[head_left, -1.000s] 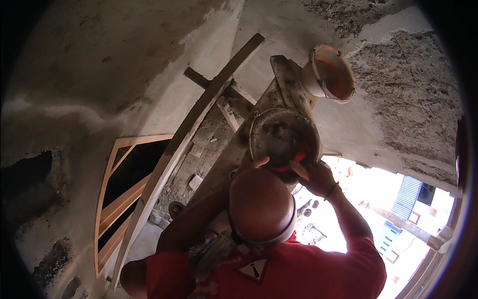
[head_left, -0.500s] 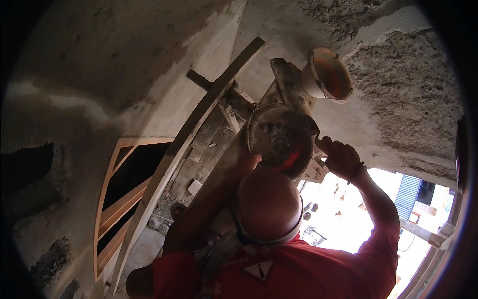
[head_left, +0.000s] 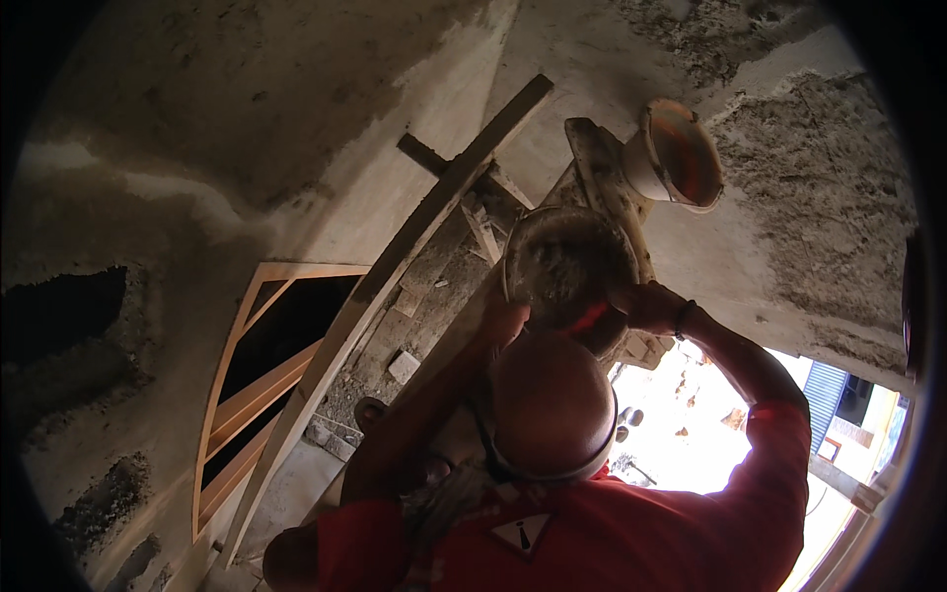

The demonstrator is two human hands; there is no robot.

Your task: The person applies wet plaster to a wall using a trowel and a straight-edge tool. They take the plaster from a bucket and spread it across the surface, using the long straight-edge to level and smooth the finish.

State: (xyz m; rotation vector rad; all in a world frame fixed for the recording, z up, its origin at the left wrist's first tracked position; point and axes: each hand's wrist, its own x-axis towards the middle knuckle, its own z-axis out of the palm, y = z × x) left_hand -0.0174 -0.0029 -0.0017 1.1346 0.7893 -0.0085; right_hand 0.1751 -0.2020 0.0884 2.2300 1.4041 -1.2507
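Observation:
Neither my left hand nor my right hand is in view. Below me a person in a red shirt [head_left: 631, 528] bends forward, the top of the head and the back turned toward me. That person's left hand [head_left: 505, 322] touches the near left side of a dirty bucket [head_left: 510, 259], which has greyish, mortar-like material inside. At the bucket's right rim is the person's right hand [head_left: 651, 306], its fingers closed; what it grips, if anything, is too dark to make out. A second bucket [head_left: 646, 163], pale outside and orange-brown inside, stands beyond.
A long wooden beam [head_left: 434, 222] slants across the left. Beside it are a wooden frame [head_left: 258, 400] with dark openings and a rubble-strewn floor [head_left: 380, 345]. Rough wall [head_left: 819, 178] rises at the right, above a bright opening with a blue shutter [head_left: 821, 395].
The scene has shifted right in the picture. The other person's raised right hand has come down and inward to the bucket's rim, its elbow bending more. The left hand stays by the bucket.

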